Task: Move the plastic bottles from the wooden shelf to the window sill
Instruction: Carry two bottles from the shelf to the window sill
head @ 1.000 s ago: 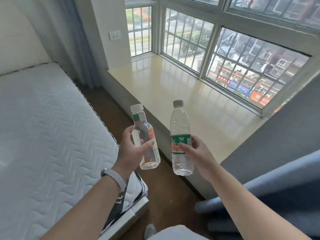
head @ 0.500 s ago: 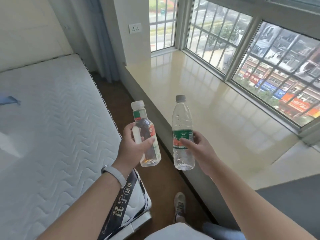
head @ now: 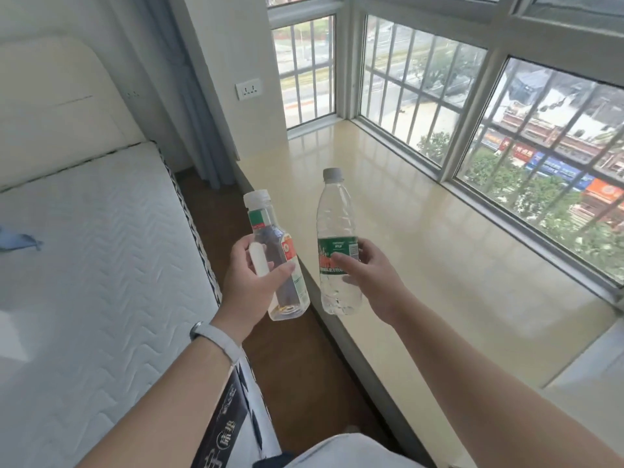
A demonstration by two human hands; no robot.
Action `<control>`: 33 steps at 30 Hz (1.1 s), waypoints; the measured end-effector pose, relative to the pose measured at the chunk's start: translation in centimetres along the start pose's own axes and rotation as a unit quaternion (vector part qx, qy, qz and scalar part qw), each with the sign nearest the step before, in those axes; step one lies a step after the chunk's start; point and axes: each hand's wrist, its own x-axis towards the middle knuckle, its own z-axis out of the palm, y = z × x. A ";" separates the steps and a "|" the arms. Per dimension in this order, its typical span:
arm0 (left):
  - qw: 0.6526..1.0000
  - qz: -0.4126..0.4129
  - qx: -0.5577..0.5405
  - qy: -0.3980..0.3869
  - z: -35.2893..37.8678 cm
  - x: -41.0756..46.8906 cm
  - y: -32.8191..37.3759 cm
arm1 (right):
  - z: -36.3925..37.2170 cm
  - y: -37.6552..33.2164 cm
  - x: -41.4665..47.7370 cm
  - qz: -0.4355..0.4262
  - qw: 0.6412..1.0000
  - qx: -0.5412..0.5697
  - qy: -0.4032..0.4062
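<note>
Plastic this thin, seemingly near-empty, should feel light and dent if squeezed, so gentle mid-body holds suit. Fingers of the left hand curl round the short bottle, those of the right hand round the tall bottle at its label, both held in air beside the window sill.

Mattress tag: 床垫 (bottle labels illegible).

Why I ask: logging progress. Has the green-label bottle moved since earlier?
Yes: green-label bottle has come toward the window sill, now over its front edge.
</note>
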 end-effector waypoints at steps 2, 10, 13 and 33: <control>1.000 0.003 0.008 0.004 0.2 0.8 0.5 | -0.4 -0.4 0.9 -0.005 1.000 0.006 -0.004; 1.000 -0.001 0.010 0.024 0.2 4.3 1.6 | -1.5 -1.8 4.8 -0.011 1.000 0.009 -0.011; 1.000 -0.008 0.009 0.021 0.1 6.1 1.1 | -1.8 -1.9 6.8 -0.005 1.000 0.015 -0.007; 0.999 -0.009 -0.016 0.028 -11.0 28.8 -3.5 | 11.7 -7.1 28.5 -0.014 0.999 -0.035 -0.017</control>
